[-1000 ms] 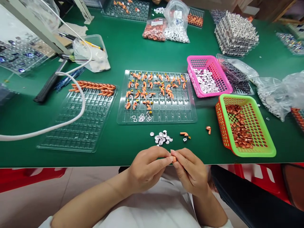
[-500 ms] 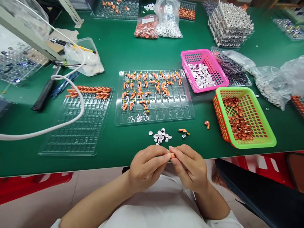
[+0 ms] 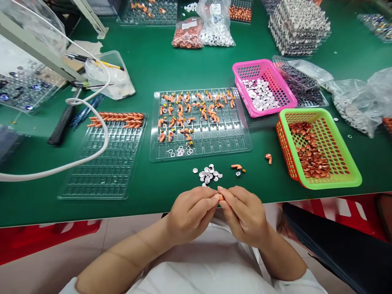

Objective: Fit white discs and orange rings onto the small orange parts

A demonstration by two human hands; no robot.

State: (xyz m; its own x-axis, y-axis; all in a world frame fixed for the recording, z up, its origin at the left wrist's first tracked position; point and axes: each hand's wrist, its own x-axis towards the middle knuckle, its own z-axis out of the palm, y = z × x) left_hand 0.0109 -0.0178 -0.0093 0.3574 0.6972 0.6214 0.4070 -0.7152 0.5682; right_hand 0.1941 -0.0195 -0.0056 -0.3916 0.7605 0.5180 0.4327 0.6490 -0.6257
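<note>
Between the fingertips of my left hand [image 3: 193, 212] and my right hand [image 3: 243, 212] is a small copper-coloured part [image 3: 221, 197], mostly covered by the fingers. Both hands are closed in a pinch at the table's front edge. Just beyond them lies a loose pile of white round discs [image 3: 208, 174]. To the right of the pile are an orange earbud-shaped piece [image 3: 236, 166] with a yellow bit and a small ring part, and a copper earbud-shaped shell [image 3: 268, 158]. A clear tray [image 3: 226, 143] behind holds orange pieces in rows and several white rings.
On the right stand a green basket [image 3: 346, 163] of copper parts and a pink basket [image 3: 283, 87] of white discs. An empty-celled clear tray [image 3: 98, 175] with copper shells, a white cable [image 3: 61, 168] and a hammer [image 3: 62, 122] lie left. Filled bags [image 3: 187, 34] sit at the back.
Both hands stay pinched together on the copper-coloured part, with only slight finger movement. The whole view has shifted a little; the things on the table keep their places.
</note>
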